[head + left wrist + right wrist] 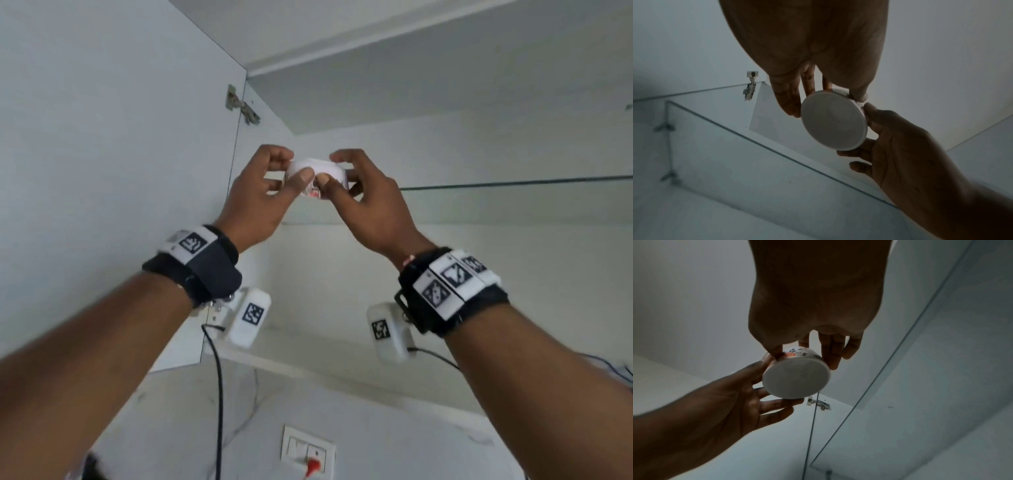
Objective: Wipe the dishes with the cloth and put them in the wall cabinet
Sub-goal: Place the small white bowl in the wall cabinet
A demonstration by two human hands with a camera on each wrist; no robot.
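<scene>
Bowl (317, 174) (print unreadable), gripped by both hands

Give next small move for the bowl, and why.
Probably ease the small white bowl forward onto the glass shelf. Left hand and right hand both pinch it at shelf height inside the open cabinet, and it rests on nothing yet.
</scene>
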